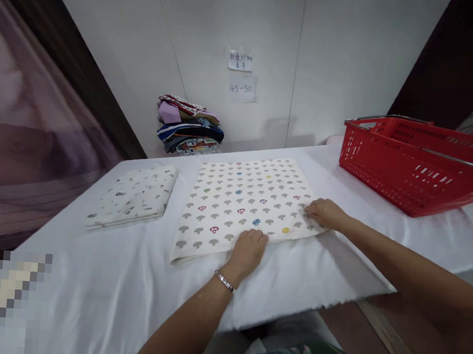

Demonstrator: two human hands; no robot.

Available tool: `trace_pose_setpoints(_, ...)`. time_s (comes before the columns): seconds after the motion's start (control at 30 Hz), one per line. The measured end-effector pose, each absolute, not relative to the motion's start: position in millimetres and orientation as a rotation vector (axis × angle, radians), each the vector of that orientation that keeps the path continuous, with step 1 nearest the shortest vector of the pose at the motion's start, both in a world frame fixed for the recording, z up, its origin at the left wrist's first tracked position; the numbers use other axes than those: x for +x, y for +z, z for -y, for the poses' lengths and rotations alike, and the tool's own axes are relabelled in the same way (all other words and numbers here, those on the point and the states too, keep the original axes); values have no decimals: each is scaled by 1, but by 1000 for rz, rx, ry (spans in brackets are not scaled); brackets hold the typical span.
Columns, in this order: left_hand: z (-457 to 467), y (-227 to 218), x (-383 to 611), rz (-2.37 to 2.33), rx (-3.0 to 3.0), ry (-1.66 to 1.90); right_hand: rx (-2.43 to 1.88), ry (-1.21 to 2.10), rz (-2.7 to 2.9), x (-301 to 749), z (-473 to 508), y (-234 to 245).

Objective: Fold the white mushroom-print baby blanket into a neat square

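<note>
A cream cloth with a mushroom print (243, 199) lies folded flat on the table, its near edge facing me. My left hand (249, 249), with a silver bracelet at the wrist, is closed over the middle of that near edge; its thumb is hidden. At the cloth's right side, my right hand (327, 213) pinches the edge near the front corner, which looks slightly raised. Most mushrooms are grey, with a few in red, blue, yellow and green. To the left rests a smaller folded white cloth (137, 195) with a scattered dark print.
A red plastic basket (384, 167) with metal handles stands at the right. Behind the table's far edge rises a stack of folded fabrics (189, 127). White cloth (101, 275) covers the table. Paper notes (242, 87) hang on the wall, and a sheer curtain (28, 111) hangs at left.
</note>
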State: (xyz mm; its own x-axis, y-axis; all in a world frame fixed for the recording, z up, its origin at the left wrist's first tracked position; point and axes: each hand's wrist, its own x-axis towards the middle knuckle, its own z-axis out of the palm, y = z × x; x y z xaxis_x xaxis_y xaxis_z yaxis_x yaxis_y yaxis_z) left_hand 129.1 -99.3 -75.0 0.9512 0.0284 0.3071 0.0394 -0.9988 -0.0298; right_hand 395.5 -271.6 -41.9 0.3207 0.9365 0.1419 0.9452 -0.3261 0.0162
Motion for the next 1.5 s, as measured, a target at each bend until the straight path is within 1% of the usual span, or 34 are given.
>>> trace_pose_setpoints(0.2,99,-75,129,50,-3074,-478,-2542,-109,1922,397,261,-43)
trace_pose_setpoints(0.47,98,-76,129,40,-3085,-484,-2544,-113,1775,395,262,-43)
trace_pose_setpoints(0.6,99,-75,129,56,-3095,-465,-2415,-27,1591,402,278,-46)
trace_pose_setpoints(0.73,99,-74,129,54,-3107,-452,-2254,-41,1432,402,309,-45)
trace_pose_setpoints(0.97,99,-70,129,58,-3115,-471,-2149,-143,1688,376,350,-48)
trace_pose_setpoints(1.2,100,-69,128,71,-3117,-470,-2241,-220,1723,378,341,-51)
trace_pose_setpoints(1.3,100,-69,127,78,-3114,-469,-2269,-194,1615,381,334,-48)
trace_pose_setpoints(1.5,100,-68,127,75,-3118,-464,-2174,-126,1535,380,325,-47)
